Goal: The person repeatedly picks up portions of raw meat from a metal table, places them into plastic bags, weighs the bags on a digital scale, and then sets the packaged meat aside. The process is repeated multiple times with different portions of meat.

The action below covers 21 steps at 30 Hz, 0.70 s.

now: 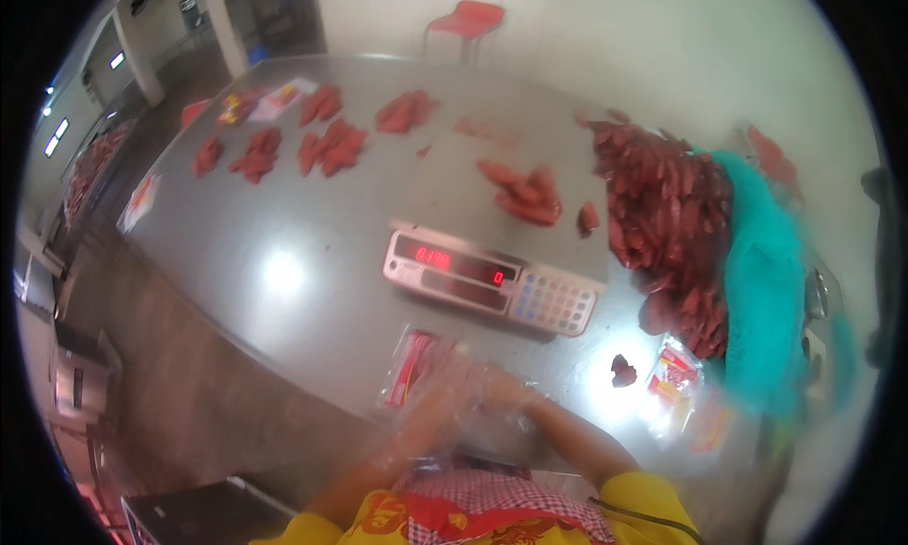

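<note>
My left hand (pixel 448 375), in a clear plastic glove, is at the table's near edge, closed at a clear packet with red print (pixel 409 367). My right hand (pixel 497 390), also gloved, meets it from the right; its fingers are smeared and partly hidden. Just beyond both hands stands a white digital weighing scale (pixel 463 294) with red lit digits and a keypad. On its metal pan rests a small cluster of red-brown, sausage-like pieces (pixel 525 195), with one loose piece (pixel 588 219) to the right of it.
A large heap of the same pieces (pixel 662 204) lies at the right, against a teal net (pixel 761 280). Printed packets (pixel 673 386) and a dark scrap (pixel 622 371) sit nearer. Small piles (pixel 333 148) spread over the metal table's (pixel 218 252) far left. A red stool (pixel 466 20) stands behind.
</note>
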Motion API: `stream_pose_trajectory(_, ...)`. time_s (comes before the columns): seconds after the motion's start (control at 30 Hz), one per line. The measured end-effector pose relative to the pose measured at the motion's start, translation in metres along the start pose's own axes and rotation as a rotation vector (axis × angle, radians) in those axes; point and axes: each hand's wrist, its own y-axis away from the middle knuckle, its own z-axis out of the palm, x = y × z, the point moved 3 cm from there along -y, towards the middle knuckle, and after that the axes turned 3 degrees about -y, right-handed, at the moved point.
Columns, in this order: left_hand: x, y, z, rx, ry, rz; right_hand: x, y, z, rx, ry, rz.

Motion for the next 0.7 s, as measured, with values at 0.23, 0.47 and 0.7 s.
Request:
stream_pose_trajectory(0.23, -0.01, -0.006, 0.011, -0.002, -0.091, -0.109, 0.016, -0.02, -0.22, 0.341, 0.657, 0.271)
stream_pose_trajectory(0.47, -0.024, -0.001, 0.024, -0.029, -0.307, -0.156, 0.039, -0.06, -0.26, 0.504, 0.701, 0.512)
stream_pose_trajectory(0.7, -0.026, -0.002, 0.027, 0.013, -0.314, -0.105, -0.052, 0.045, -0.131, 0.135, -0.547, 0.437)
